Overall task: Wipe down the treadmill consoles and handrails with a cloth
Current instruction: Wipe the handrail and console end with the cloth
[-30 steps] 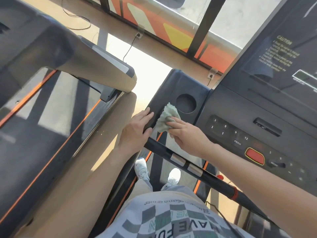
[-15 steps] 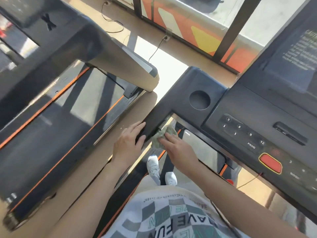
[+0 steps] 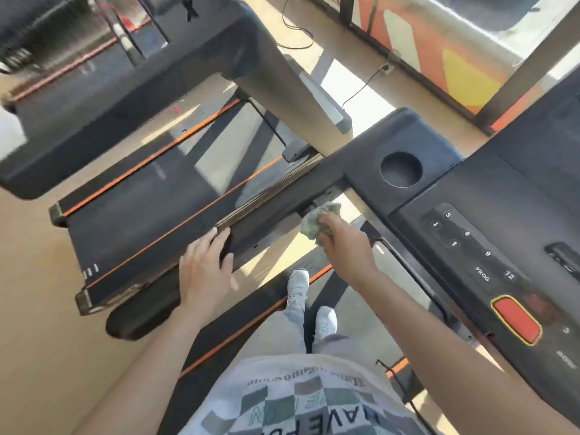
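The cloth [image 3: 318, 219] sits just right of the frame's centre, a crumpled greenish wad pressed against the inner end of the handrail [image 3: 266, 211], where that dark bar meets the console [image 3: 470, 233]. The right hand [image 3: 346, 243] has it bunched under curled fingers, closed over the wad from the near side, with part of the cloth sticking out past the fingertips toward the joint.

It looks soft and light, so it should fold into the corner and wrap round the bar easily. It gives no stiffness of its own, and pressure must come from the palm and fingers behind it. A bunched grip like this one seems right for the tight joint. For the long flat of the rail, a flatter spread under the palm would likely cover more. It could snag on the bracket edge near the joint, though that detail is too blurred to be sure.

The left hand [image 3: 205, 265], left of centre, rests on the rail further out, fingers extended and loosely spread over its top edge, holding nothing. It appears to be bracing.

To the right, the console carries a round cup well [image 3: 401, 169], numbered keys and a red button [image 3: 516, 320] at lower right. Those surfaces are hard and smooth. Wiping them calls for a light touch so keys are not pushed. A second treadmill [image 3: 150, 196] fills the left and upper left, and the person's shoes show at lower centre.
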A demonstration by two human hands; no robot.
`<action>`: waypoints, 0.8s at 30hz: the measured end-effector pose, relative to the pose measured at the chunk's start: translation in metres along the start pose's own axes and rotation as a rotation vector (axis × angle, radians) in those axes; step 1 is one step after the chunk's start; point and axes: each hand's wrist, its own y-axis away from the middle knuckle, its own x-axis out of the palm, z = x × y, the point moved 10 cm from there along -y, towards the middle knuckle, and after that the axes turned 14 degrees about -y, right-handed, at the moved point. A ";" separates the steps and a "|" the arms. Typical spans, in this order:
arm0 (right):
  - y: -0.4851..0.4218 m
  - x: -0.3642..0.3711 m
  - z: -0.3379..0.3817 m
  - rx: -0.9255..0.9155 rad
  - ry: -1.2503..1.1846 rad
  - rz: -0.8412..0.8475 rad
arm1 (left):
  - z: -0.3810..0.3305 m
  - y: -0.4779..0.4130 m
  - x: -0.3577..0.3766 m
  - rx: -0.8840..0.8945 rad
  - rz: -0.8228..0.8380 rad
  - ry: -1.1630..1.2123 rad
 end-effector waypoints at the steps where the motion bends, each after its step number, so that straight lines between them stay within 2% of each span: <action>1: -0.005 0.011 0.004 -0.033 -0.005 0.011 | 0.010 0.009 0.001 -0.034 -0.002 -0.030; 4: -0.012 0.032 0.010 -0.120 0.157 -0.024 | 0.030 0.030 0.006 -0.052 -0.004 -0.091; 8: 0.000 0.028 0.006 -0.141 0.185 -0.097 | 0.033 0.034 0.008 -0.035 0.001 -0.096; 10: 0.017 0.024 0.014 -0.199 0.157 -0.166 | 0.034 0.031 0.007 -0.059 0.004 -0.080; 12: 0.035 0.029 0.022 -0.196 0.023 -0.186 | 0.036 0.031 0.008 -0.048 0.003 -0.081; 15: 0.049 0.057 0.016 0.107 -0.388 -0.084 | 0.039 0.030 0.009 -0.017 -0.005 -0.081; 19: 0.048 0.101 0.004 0.576 -0.860 -0.143 | 0.045 0.031 0.013 0.051 -0.002 -0.050; 22: 0.028 0.118 0.011 0.765 -1.065 -0.215 | 0.054 0.036 0.014 0.146 -0.019 0.008; 24: 0.014 0.111 0.019 0.801 -1.180 -0.284 | 0.066 0.043 0.012 0.181 -0.063 0.028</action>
